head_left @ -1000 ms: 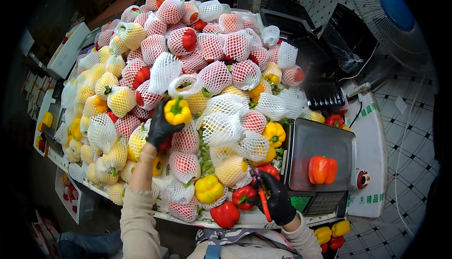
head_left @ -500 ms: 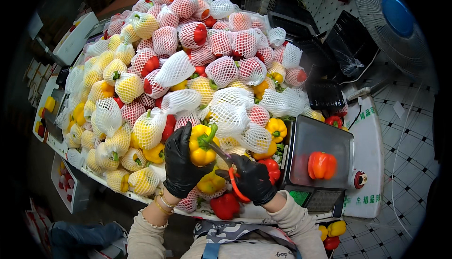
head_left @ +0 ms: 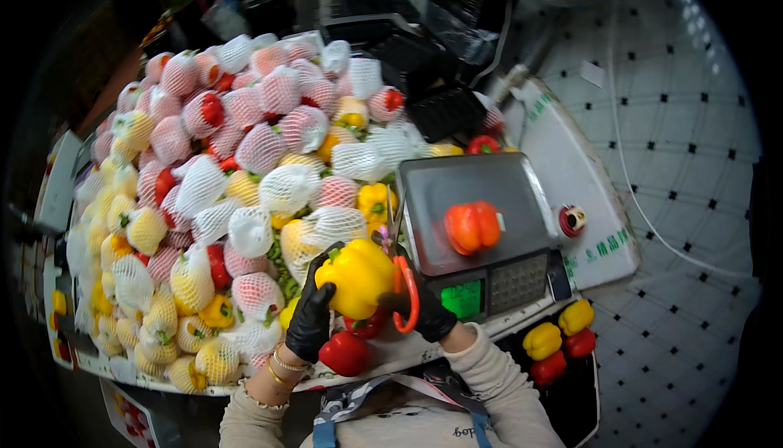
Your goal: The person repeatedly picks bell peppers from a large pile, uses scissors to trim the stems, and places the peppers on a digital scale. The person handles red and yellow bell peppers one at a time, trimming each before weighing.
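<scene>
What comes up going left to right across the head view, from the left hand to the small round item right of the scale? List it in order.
Black-gloved left hand, held yellow pepper, orange-handled scissors, orange-red pepper on the scale, small round item.

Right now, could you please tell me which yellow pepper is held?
The bare yellow pepper in the left hand; the other yellow ones all rest unheld.
</scene>
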Available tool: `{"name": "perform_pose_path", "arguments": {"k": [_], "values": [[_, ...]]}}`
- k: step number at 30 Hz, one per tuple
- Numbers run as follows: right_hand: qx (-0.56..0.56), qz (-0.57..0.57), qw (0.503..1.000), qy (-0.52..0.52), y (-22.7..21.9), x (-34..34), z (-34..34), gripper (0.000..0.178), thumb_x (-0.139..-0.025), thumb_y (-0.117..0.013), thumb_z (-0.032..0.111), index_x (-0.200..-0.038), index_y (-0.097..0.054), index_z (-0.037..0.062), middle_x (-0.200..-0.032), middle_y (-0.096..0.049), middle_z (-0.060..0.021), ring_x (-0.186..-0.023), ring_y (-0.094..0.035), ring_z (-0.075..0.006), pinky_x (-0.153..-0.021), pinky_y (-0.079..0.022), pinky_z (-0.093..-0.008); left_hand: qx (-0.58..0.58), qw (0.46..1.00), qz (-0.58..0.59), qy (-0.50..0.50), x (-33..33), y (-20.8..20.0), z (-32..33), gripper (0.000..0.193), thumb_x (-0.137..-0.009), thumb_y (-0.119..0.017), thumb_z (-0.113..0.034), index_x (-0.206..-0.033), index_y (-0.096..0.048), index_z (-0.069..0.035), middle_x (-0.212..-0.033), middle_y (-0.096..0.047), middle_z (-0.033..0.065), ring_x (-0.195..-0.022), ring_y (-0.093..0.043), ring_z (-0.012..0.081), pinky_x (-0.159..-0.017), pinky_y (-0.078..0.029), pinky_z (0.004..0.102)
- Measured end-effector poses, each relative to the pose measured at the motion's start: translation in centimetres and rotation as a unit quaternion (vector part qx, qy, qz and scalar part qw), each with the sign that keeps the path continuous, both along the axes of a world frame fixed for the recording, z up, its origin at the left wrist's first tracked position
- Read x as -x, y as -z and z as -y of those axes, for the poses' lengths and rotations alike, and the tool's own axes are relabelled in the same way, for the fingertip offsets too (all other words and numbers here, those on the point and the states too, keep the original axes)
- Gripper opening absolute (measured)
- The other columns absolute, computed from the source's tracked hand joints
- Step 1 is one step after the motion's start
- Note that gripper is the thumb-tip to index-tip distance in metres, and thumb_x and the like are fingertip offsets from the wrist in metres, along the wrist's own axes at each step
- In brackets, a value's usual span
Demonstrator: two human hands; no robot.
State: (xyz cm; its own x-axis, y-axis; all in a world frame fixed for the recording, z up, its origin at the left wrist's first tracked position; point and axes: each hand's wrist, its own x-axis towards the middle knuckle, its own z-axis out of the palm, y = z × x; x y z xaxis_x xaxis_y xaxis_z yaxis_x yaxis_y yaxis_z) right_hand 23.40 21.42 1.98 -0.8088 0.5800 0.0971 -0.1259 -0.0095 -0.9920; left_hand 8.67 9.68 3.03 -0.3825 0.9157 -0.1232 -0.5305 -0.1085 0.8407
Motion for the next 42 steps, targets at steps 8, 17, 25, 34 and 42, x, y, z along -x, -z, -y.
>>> {"name": "perform_pose_path", "arguments": {"k": [8,17,25,34,42], "values": [[-0.167,-0.012,0.960,0.224,-3.2,-8.1,-3.2,0.062,-0.075,-0.069,0.011,-0.124,-0.032,0.0023,-0.115,-0.047,-0.0100,-0.105,-0.048,-0.0189,-0.090,-0.041,-0.0318,-0.145,0.847,-0.511,0.011,-6.6,-2.8,-7.9,0.032,-0.092,-0.038,-0.015,-0.113,-0.053,0.005,-0.108,-0.059,0.0173,-0.102,-0.056,0.0294,-0.090,-0.041,0.0361],[-0.420,0.256,0.725,0.482,0.9,-14.1,-15.7,0.065,-0.061,-0.080,0.033,-0.102,-0.043,-0.0013,-0.088,-0.056,-0.0196,-0.078,-0.057,-0.0335,-0.069,-0.045,-0.0406,-0.061,0.867,-0.489,0.073,-7.8,1.3,-14.2,0.061,-0.078,-0.060,-0.005,-0.133,-0.032,-0.004,-0.136,-0.037,0.0116,-0.121,-0.041,0.0250,-0.100,-0.032,0.0370],[-0.232,0.289,0.788,0.491,-0.6,-21.2,-17.4,0.055,-0.081,-0.061,0.034,-0.115,-0.040,-0.0039,-0.108,-0.051,-0.0258,-0.098,-0.052,-0.0389,-0.084,-0.042,-0.0399,-0.022,0.831,-0.550,0.079,-6.7,1.6,-16.2,0.091,-0.065,-0.076,-0.027,-0.137,-0.023,-0.006,-0.137,-0.032,0.0138,-0.127,-0.031,0.0281,-0.104,-0.026,0.0376],[-0.247,0.361,0.838,0.326,0.6,-27.2,-16.8,0.065,-0.076,-0.056,0.004,-0.133,-0.025,0.0061,-0.115,-0.047,-0.0237,-0.103,-0.051,-0.0384,-0.088,-0.040,-0.0392,-0.061,0.779,-0.608,0.141,-5.4,1.4,-18.3,0.104,-0.059,-0.081,-0.024,-0.140,-0.017,-0.011,-0.145,-0.019,0.0097,-0.132,-0.020,0.0264,-0.104,-0.023,0.0411],[-0.383,0.223,0.867,0.229,-1.4,-23.3,-19.1,0.082,-0.059,-0.074,0.012,-0.130,-0.033,0.0056,-0.123,-0.046,-0.0181,-0.115,-0.044,-0.0313,-0.097,-0.035,-0.0361,-0.050,0.778,-0.605,0.165,-6.5,1.6,-19.5,0.115,-0.052,-0.084,-0.030,-0.140,-0.014,-0.009,-0.144,-0.018,0.0121,-0.132,-0.019,0.0266,-0.106,-0.021,0.0397]]}}
